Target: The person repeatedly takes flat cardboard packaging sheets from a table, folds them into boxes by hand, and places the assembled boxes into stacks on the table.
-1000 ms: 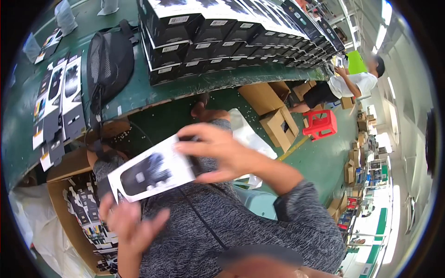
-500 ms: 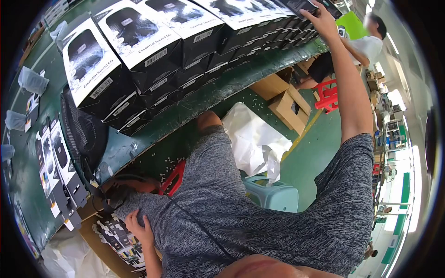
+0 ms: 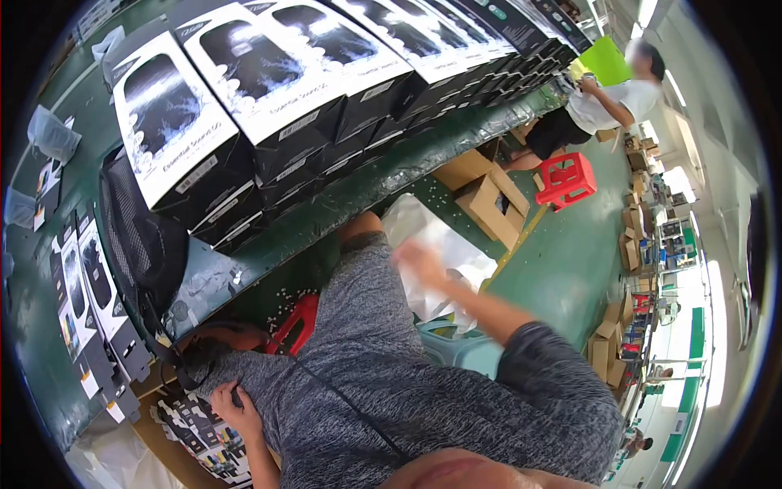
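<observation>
My right hand [image 3: 420,265] is smeared by motion above my knee, in front of a crumpled white plastic sheet [image 3: 444,236]. Whether its fingers are closed cannot be made out. My left hand [image 3: 236,411] lies on the side of my thigh with fingers apart, holding nothing. It is close to a carton [image 3: 151,424] of flat printed sleeves [image 3: 199,428]. Along the bench stand stacked black-and-white speaker boxes [image 3: 183,122] printed "Essential Sound GO". Toward the far end, a darker box [image 3: 497,20] lies on top of the row.
The green bench [image 3: 305,212] carries a black mesh bag [image 3: 142,236] and flattened box sleeves [image 3: 94,285]. Beyond my knee are an opened cardboard box [image 3: 493,204], a red stool [image 3: 566,181] and a blue-green stool [image 3: 460,349]. A person [image 3: 607,106] in a white shirt is at the far end.
My right hand has left the dark box at the far end of the row and swung down toward my knee. My left hand stays on my thigh. The view has shifted slightly.
</observation>
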`<action>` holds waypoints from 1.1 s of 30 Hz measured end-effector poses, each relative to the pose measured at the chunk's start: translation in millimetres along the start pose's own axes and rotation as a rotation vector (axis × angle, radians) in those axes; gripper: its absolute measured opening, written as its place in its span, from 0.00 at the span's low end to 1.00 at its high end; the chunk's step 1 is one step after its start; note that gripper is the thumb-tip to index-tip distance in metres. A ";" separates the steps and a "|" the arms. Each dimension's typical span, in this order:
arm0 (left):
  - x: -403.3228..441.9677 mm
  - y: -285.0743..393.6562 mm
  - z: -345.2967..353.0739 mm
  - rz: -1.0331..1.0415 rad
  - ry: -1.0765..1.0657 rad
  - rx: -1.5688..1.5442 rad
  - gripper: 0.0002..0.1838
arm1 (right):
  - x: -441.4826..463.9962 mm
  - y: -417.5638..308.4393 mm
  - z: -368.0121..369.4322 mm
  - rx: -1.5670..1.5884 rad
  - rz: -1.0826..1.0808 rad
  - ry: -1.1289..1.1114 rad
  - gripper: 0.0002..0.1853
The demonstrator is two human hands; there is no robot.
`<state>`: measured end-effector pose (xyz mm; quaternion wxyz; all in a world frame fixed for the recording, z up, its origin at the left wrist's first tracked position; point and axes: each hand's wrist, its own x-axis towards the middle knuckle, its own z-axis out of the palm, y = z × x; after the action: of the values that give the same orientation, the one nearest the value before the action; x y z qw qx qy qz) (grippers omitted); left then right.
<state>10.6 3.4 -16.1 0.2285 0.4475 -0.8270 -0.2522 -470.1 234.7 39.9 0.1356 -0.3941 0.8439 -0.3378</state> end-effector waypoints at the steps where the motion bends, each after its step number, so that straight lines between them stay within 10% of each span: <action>1: 2.5 2.1 1.1 0.000 -0.014 -0.013 0.09 | -36.4 0.0 62.5 0.016 -0.061 -0.169 0.07; 2: 3.5 6.4 -1.6 0.000 -0.029 -0.013 0.09 | -61.6 -16.8 86.5 -0.280 -0.104 0.193 0.09; 6: 9.1 14.4 -37.3 0.047 -0.070 -0.160 0.06 | -23.1 -25.5 51.9 -0.124 0.146 -0.180 0.11; 11: 114.8 86.7 -113.9 0.186 0.053 -0.771 0.19 | 48.6 1.7 51.1 -0.263 -0.266 -0.002 0.11; 13: 189.9 201.1 -93.7 -0.152 0.391 -0.911 0.28 | 57.5 15.1 68.8 -0.297 -0.405 -0.072 0.10; 15: 251.4 171.6 -76.6 -0.292 0.115 -1.415 0.29 | 72.2 25.8 75.7 -0.256 -0.483 -0.089 0.10; 20: 324.7 135.3 -11.4 -0.555 0.004 -1.164 0.28 | 87.3 39.1 70.4 -0.105 -0.459 -0.118 0.07; 33: 378.5 183.2 18.0 -0.375 -0.119 -0.692 0.27 | 98.2 55.5 79.1 0.141 -0.494 0.019 0.07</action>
<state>-302.1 -230.1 141.6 0.2673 0.4720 -0.6091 -0.5786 -526.8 149.3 -52.1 0.0683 -0.5748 0.6976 -0.4222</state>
